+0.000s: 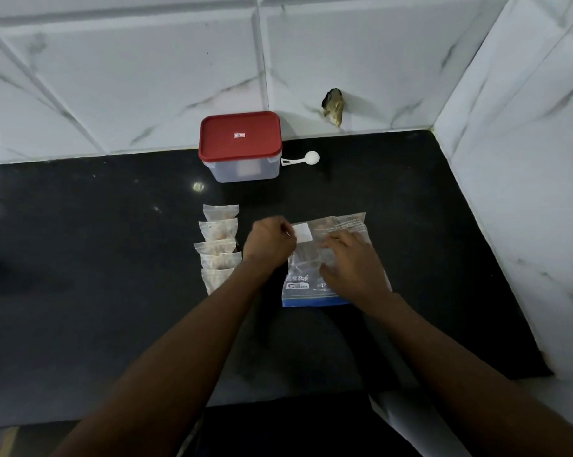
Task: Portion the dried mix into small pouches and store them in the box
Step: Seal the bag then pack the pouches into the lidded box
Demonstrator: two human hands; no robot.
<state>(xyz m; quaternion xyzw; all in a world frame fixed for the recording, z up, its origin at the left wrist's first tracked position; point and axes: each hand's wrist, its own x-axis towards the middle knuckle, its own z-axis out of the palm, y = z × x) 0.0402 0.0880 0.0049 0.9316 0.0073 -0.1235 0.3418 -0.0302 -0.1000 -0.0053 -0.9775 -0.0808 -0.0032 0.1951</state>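
Centrally — crinkled clear zip bag (309,258)

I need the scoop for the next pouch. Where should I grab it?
Pinch the scoop by its thin handle, from above on the near side. It lies flat on the counter with the handle pointing left, close to the box, so that side is crowded; the round bowl offers fingers little to hold.
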